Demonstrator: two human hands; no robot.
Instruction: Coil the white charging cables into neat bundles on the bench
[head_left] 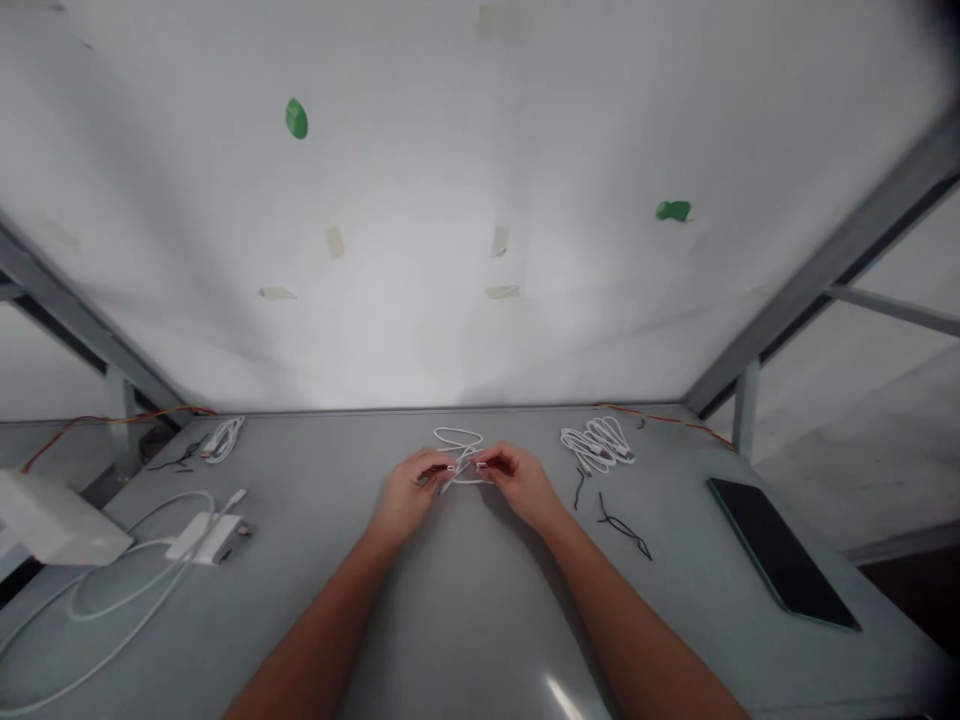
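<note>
White cable (459,440), pinched between left hand (411,487) — right hand (519,480)

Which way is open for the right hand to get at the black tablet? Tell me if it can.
Probably yes: bare table lies between the right hand and the black tablet, though both hands now hold a white cable.

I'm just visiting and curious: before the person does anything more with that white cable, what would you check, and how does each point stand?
1. Both hands on the white cable: ok; left hand and right hand pinch it.
2. Cable free of the white bundle: ok, apart.
3. Black ties within reach: ok, beside the right hand.
4. Dark tablet out of the way: ok.
5. Cable loops untangled: cannot tell.
</note>
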